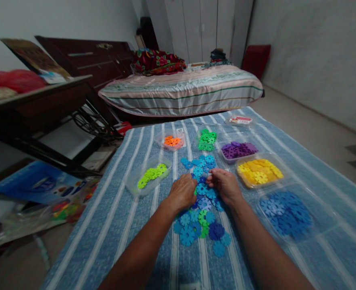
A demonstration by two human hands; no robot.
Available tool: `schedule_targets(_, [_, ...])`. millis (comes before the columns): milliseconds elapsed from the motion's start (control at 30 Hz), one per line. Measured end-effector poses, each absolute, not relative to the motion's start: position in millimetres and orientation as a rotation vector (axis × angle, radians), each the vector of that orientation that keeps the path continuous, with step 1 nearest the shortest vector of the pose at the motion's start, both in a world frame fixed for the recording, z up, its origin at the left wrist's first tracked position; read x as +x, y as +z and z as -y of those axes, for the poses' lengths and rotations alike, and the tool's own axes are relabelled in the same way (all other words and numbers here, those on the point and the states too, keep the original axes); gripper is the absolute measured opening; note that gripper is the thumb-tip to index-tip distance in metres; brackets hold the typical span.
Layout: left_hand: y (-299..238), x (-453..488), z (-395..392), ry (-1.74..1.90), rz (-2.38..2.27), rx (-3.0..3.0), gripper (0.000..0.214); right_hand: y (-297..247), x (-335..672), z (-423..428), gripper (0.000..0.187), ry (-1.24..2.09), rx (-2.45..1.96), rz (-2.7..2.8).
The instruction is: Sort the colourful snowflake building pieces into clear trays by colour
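Observation:
A loose pile of flower-shaped plastic discs (187, 235) in light blue, dark blue and green lies on the striped cloth between my forearms. My left hand (183, 191) rests at the pile's left side, fingers curled down among the pieces; its fingertips are hidden. Over the right side of the pile is my right hand (225, 186), its fingers bent in and closed together near the light blue discs. Whatever either hand grips is too small or covered to make out. Left of my left hand sits a clear tub with lime-green discs (152, 175).
Clear tubs of orange (172, 141), green (207, 140), purple (239, 150), yellow (260, 171) and blue discs (286, 213) stand around the pile. A lid with a label (240, 120) lies at the far edge. Beyond are a bed (181, 94) and a sewing-machine table (39, 94).

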State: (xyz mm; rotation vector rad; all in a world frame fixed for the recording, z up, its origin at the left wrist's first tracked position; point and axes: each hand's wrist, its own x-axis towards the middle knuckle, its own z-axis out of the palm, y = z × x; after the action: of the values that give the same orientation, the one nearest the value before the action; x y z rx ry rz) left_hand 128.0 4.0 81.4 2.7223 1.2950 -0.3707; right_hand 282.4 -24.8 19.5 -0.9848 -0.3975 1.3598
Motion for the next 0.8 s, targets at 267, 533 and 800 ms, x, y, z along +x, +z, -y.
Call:
schedule_targets(267, [90.2,131.0,-4.5,-0.515,-1.302,2.707,0.028,19.8,281.9,24.3,0.017,1.361,-0.986,0.397])
schedule_targets(533, [92.4,133.7,-6.5,-0.509,-1.259,2.703,0.025,20.1,282.2,24.2,0.017,1.364,-0.999,0.398])
schedule_targets(800, [90.7,133.2,-11.2,-0.497,-1.197,2.71,0.028,18.6,282.5,24.1,0.016,1.374,-0.992,0.4])
